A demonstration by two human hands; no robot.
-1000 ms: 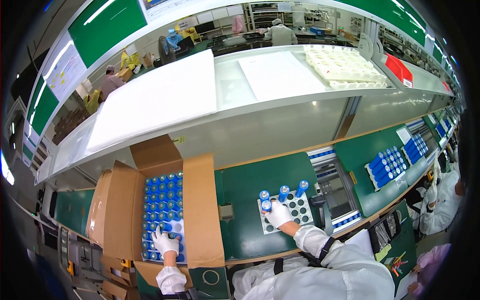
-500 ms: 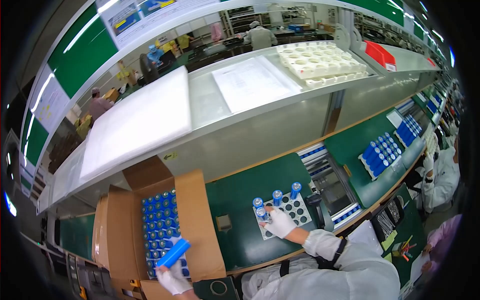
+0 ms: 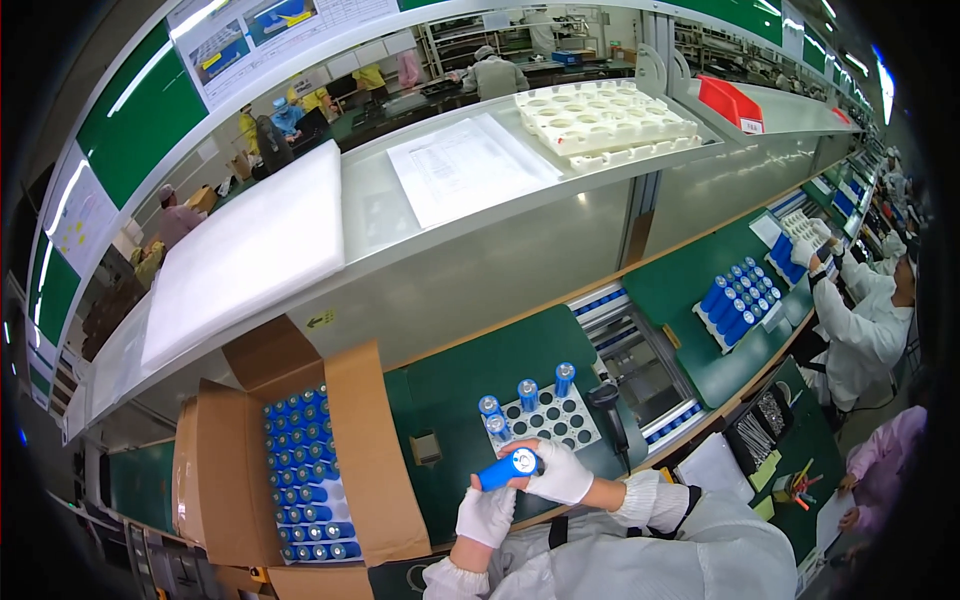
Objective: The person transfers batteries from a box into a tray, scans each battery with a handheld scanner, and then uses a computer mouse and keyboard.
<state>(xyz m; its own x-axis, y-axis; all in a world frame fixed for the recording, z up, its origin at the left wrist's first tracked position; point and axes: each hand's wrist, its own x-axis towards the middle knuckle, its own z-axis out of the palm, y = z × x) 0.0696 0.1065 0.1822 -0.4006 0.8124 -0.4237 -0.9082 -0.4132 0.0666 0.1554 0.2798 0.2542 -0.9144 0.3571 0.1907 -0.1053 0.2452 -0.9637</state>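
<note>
Between my two gloved hands is a blue cylindrical battery cell (image 3: 503, 469), tilted, its pale round end toward the right. My left hand (image 3: 486, 513) grips the lower left part of it from below. Fingers of my right hand (image 3: 560, 472) close round its right end. Just beyond them lies a white cell holder tray (image 3: 563, 428) with round holes. Several blue cells (image 3: 528, 394) stand upright in its left and far holes. To the left, an open cardboard box (image 3: 369, 450) contains many more blue cells (image 3: 300, 440) in rows.
A black handheld scanner (image 3: 606, 405) stands right of the tray, beside a roller conveyor (image 3: 640, 355). Filled cell trays (image 3: 738, 300) stand on the green bench farther right. A co-worker in white (image 3: 860, 310) handles a tray there. A shelf (image 3: 370, 245) with foam and papers runs above.
My left hand has carried the cell from over the box to the front of the tray. My right hand has left the standing cells and taken hold of it too. The view has shifted slightly.
</note>
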